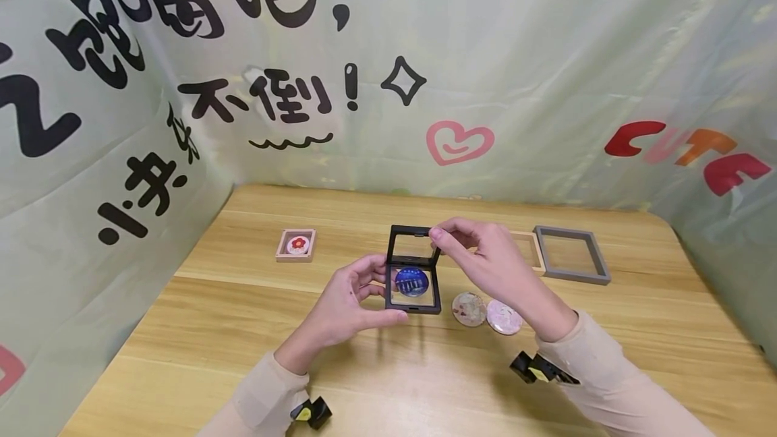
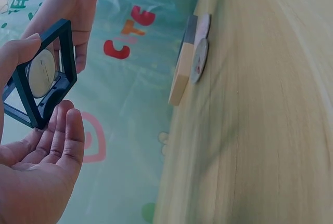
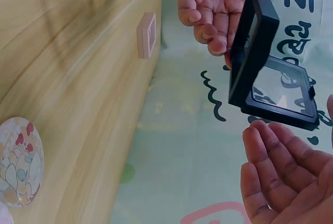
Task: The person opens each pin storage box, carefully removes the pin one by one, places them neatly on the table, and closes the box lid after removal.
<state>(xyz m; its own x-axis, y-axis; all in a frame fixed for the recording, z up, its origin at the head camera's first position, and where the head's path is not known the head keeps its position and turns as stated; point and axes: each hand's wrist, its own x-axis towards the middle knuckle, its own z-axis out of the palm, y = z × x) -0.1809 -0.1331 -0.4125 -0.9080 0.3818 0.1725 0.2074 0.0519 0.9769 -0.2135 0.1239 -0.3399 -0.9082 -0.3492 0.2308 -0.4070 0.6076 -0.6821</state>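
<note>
A small black hinged display frame (image 1: 413,309) is held up over the table, its lid swung open like a book. Inside the lower half, against the clear film, lies a round blue badge (image 1: 412,282). The left wrist view shows the badge's pale back (image 2: 41,73) through the film. My left hand (image 1: 346,302) grips the lower half from the left, thumb along the near edge. At the lid's upper right corner, my right hand (image 1: 492,261) pinches the rim between thumb and fingers. From the right wrist, the raised clear lid (image 3: 283,86) shows nothing behind its film.
Two round printed badges, one beige (image 1: 469,309) and one pink (image 1: 504,317), lie below my right hand. Behind its wrist are a pale wooden frame (image 1: 537,253) and a grey frame (image 1: 577,278). A pink box (image 1: 295,259) with a red-flower badge (image 1: 298,244) sits left. Printed curtains (image 1: 534,86) enclose the table.
</note>
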